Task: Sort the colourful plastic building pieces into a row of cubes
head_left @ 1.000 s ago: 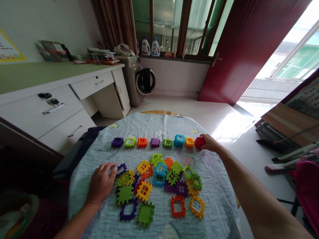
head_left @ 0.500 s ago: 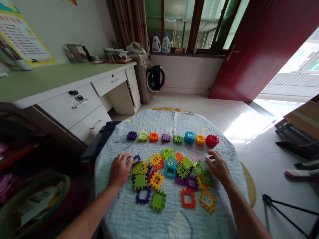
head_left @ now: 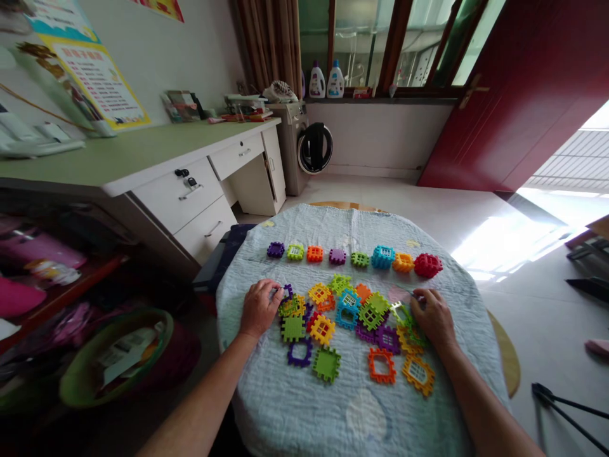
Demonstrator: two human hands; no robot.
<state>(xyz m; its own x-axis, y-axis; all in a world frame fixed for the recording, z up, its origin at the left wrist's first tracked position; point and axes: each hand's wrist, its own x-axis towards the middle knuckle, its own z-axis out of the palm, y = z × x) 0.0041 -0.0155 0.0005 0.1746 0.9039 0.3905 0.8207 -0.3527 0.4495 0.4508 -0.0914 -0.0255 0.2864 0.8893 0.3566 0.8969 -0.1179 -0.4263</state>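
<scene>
My left hand (head_left: 259, 308) rests on the cloth left of the loose pieces. Its fingers are curled together beside a dark purple frame piece (head_left: 288, 292); whatever they pinch is too small to make out. On the other side my right hand (head_left: 434, 315) has its fingertips drawn together, near a pale green piece (head_left: 401, 313); its pinch is also unclear. Between the hands lie several toothed square plates, among them blue (head_left: 347, 317), yellow (head_left: 322, 330), green (head_left: 327, 364) and orange (head_left: 381, 366) ones. Behind them runs a row of small block stacks, from purple (head_left: 275, 249) to red (head_left: 427, 265).
A pale blue cloth (head_left: 295, 419) covers the round table. To the left are a green-topped desk (head_left: 157, 143) and a basket (head_left: 76, 387). A washing machine (head_left: 289, 146) stands behind, a red door (head_left: 495, 108) at the right, and black stand legs (head_left: 566, 406) at lower right.
The view has turned left, so the table appears further right. My right hand's fingers have come down and drawn together. My left hand's fingertips are closer together beside the purple piece.
</scene>
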